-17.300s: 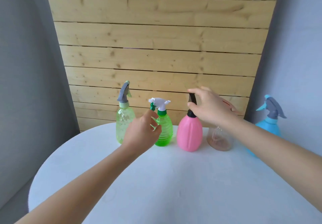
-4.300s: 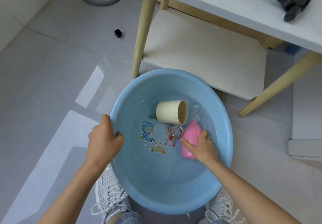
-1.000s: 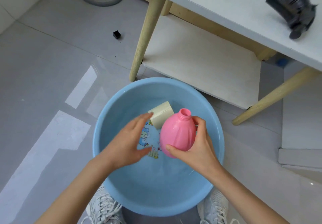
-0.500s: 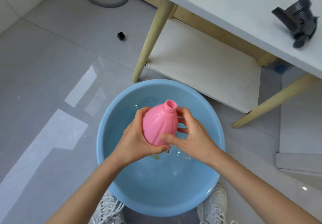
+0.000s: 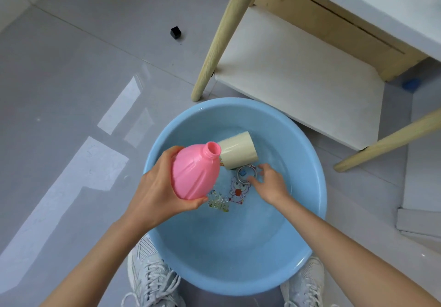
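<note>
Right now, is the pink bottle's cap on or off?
Off. The pink bottle has a bare, open neck with no cap, and the left hand grips it.

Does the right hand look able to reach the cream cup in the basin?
Probably yes: the right hand is down in the blue basin, open, beside the cream cup, nothing between; the left hand holds the pink bottle aside.

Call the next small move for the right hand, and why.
Probably curl the fingers of the right hand round the cream cup and lift it. That hand is open, reaching into the water of the blue basin, close to the cup, which lies on its side. The left hand holds the pink bottle uncapped above the basin, likely awaiting filling.
</note>
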Motion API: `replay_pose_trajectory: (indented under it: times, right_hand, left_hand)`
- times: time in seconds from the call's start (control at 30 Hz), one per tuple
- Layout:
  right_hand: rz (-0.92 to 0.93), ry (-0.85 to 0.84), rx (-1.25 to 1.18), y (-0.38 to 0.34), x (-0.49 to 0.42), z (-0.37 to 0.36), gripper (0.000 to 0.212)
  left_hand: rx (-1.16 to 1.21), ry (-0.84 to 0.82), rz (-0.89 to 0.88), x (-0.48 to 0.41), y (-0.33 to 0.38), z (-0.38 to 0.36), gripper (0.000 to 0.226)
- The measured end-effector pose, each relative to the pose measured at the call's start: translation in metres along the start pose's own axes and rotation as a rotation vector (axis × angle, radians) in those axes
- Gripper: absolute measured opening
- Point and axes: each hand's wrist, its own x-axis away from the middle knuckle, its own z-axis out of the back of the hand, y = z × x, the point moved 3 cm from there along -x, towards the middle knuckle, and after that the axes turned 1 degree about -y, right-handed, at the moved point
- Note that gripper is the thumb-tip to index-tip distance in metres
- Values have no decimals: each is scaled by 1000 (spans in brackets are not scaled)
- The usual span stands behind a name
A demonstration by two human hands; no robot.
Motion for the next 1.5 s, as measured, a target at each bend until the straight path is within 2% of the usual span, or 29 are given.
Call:
replay_pose_trajectory:
  times: [0.1,0.27,0.37,0.5,0.67,0.73,0.8,0.9,0.97,1.17,1.27,1.37,1.43,1.5]
  right_hand:
    - [-67,10,-70,3,-8,-5,53]
    - [-55,32,-141,-3,-13,-12,23]
    - [-19,27,-221,-9,-7,-11,12]
    - [25,-93,-396,-18,4,-2,20]
    - [-287,-429,-980,-19,20,2,23]
    - [-377,-486,-1078,-17,24,4,29]
    - [-389,-491,-1079,-18,25,6,34]
    - [-320,-417,-989,-20,22,10,42]
    - [-253,-362,-831,-22,23,16,45]
    - [124,-60,44,-13,27,33,37]
    - [336,143,341,-8,33,31,29]
    - [453,382,483,-2,37,26,29]
    - [462,421,528,0,39,24,17]
    - [437,407,539,3,39,20,20]
  left_hand:
    - [-31,-6,-15,2,-2,-2,97]
    - [-75,15,-18,7,-8,-3,97]
    - [-113,18,-27,8,-11,-4,96]
    - [-208,32,-33,9,-12,-10,95]
    - [-326,91,-14,9,-12,-23,103]
    - [-325,113,-23,8,-12,-25,104]
    - [-325,127,-32,8,-13,-24,104]
    - [-327,134,-50,9,-13,-24,103]
    - [-322,141,-65,9,-13,-24,103]
    - [-315,161,-86,9,-12,-25,99]
    - [-325,151,-86,9,-13,-26,99]
    - [-319,150,-85,9,-14,-26,98]
    - [-315,152,-84,9,-14,-26,98]
    - [-315,152,-84,9,-14,-26,98]
